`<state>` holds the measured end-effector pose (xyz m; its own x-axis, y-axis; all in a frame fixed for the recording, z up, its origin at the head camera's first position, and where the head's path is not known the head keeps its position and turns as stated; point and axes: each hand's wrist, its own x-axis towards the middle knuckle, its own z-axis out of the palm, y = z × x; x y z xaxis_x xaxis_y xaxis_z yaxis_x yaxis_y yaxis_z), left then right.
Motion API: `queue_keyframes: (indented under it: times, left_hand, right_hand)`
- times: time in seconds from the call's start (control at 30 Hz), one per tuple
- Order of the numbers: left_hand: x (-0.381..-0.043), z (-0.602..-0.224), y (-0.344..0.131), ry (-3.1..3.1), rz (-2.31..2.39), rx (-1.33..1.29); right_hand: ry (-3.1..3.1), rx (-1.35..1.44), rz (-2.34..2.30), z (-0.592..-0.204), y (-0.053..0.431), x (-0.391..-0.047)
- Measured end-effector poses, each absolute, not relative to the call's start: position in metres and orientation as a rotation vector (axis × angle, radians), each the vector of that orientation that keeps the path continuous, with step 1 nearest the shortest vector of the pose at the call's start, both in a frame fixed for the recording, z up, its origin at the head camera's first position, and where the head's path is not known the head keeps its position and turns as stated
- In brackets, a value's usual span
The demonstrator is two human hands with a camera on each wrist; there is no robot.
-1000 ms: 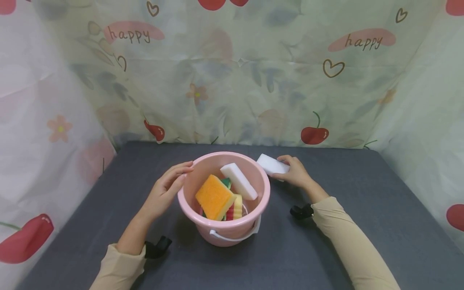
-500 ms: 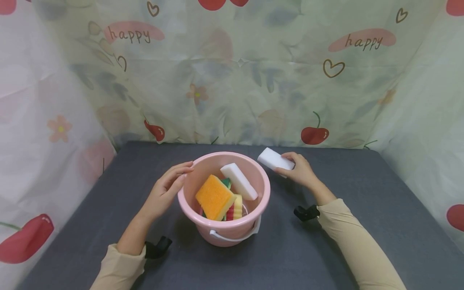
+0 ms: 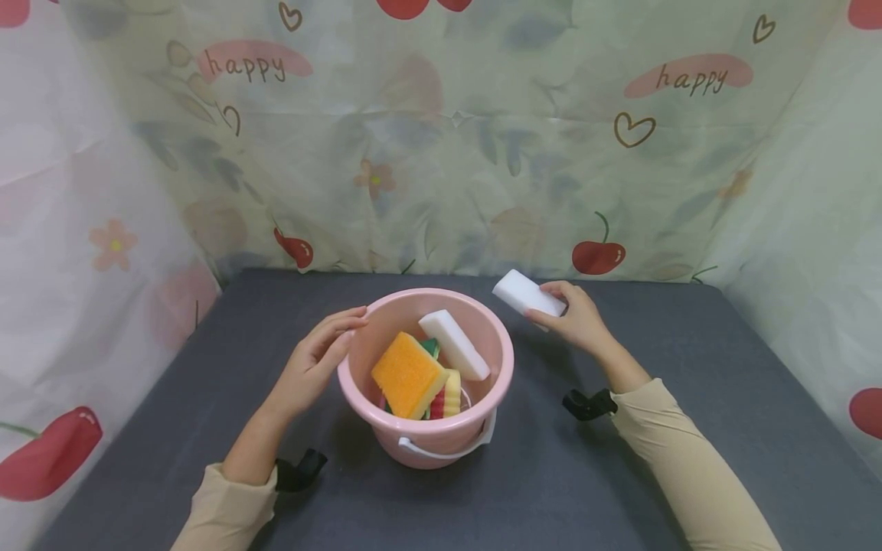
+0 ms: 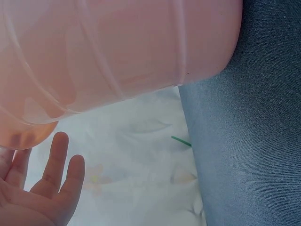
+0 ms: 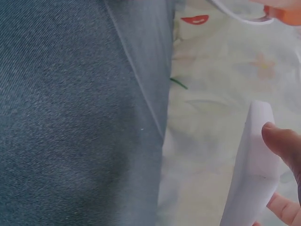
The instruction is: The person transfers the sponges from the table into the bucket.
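A pink bucket (image 3: 426, 436) stands upright on the dark cloth, holding several sponges. My left hand (image 3: 313, 363) rests its fingertips against the bucket's left rim; in the left wrist view its fingers (image 4: 56, 162) are nearly straight beside the pink wall. With thumb and fingers, my right hand (image 3: 577, 317) pinches a white sponge (image 3: 525, 293) in the air beyond the bucket's right rim. The right wrist view shows the thumb (image 5: 282, 141) on one face of that sponge. Inside the bucket lie an orange sponge (image 3: 408, 375), another white sponge (image 3: 455, 344) and a red-and-yellow ridged sponge (image 3: 448, 394).
A white handle (image 3: 451, 451) hangs down at the bucket's front. Dark cloth (image 3: 551, 490) covers the table. Behind it and at both sides hangs a printed curtain (image 3: 441, 191). Black straps (image 3: 589, 404) are worn at both wrists.
My right hand has moved the white sponge up and slightly right, from the bucket's rim to apart from it. My left hand and the bucket have stayed still.
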<state>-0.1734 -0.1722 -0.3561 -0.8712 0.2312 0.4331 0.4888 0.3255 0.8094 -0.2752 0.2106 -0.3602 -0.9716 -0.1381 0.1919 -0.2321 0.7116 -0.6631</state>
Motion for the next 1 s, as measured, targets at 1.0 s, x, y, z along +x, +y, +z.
queue_keyframes:
  times: [1.0]
  left_hand:
    - [-0.174, -0.358, -0.173, -2.362, -1.555, -0.648]
  right_hand:
    - [-2.722, 0.397, 1.157, -0.326, 0.200, -0.249]
